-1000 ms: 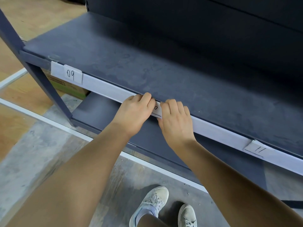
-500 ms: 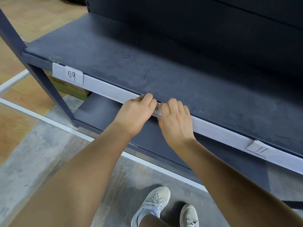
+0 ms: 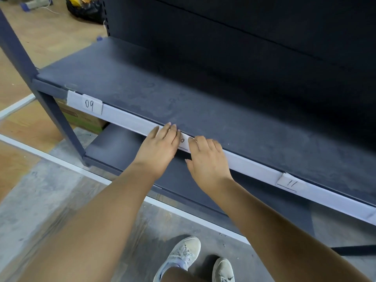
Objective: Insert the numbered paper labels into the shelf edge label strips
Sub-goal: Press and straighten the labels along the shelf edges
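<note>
Presently, label 09 (image 3: 92, 104): seated in strip (image 3: 130, 121), left of hands.
Label 11 (image 3: 291, 183): seated, right of hands.
Middle label (image 3: 182, 141): between hands, apparently being seated.
Left hand (image 3: 160, 147), right hand (image 3: 207, 159): fingers straight, pressing the strip.

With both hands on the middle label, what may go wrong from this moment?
1. The middle label is mostly hidden between the left hand and right hand; if it is not fully seated in the white strip, it may slip out when they lift.
2. The paper may crease under the flat fingers.
3. The label marked 11 sits tilted, its top edge seemingly out of the strip, so it may fall.
</note>
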A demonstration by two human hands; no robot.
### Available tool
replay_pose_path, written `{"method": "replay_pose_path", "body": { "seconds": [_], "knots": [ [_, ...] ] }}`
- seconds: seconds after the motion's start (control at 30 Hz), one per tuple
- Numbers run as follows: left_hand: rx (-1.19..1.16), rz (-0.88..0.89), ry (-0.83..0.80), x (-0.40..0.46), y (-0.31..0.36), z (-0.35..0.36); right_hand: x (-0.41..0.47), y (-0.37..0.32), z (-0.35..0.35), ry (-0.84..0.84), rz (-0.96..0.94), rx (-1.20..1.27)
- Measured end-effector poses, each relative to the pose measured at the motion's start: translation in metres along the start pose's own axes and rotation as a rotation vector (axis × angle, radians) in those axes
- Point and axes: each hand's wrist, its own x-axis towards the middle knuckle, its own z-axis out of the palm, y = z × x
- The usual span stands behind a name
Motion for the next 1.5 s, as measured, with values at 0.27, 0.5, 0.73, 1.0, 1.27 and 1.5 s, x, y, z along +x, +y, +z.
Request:
{"method": "replay_pose_path", "body": {
  "seconds": [0.27,0.5,0.73,1.0,1.27,1.5],
  "knots": [
    [-0.01,-0.033,0.029,-0.044,-0.006,-0.078,-0.011,-0.016,-0.096,-0.021,0.012,0.04],
    [0.033,-0.121,0.011,-0.115,-0.033,-0.167,-0.041,-0.071,-0.179,-0.107,-0.054,0.106],
    [0.033,-0.248,0.034,-0.189,-0.06,-0.211,-0.067,-0.147,-0.203,-0.098,-0.106,0.163],
    [-0.016,-0.309,0.004,-0.199,-0.096,-0.188,-0.043,-0.177,-0.186,-0.156,-0.209,0.133],
    [0.045,-0.25,-0.115,-0.168,-0.141,-0.113,0.014,-0.179,-0.098,-0.315,-0.16,0.166],
    [-0.006,-0.316,-0.213,-0.123,-0.189,-0.036,0.099,-0.183,-0.026,-0.276,-0.148,0.265]
  ]
}}
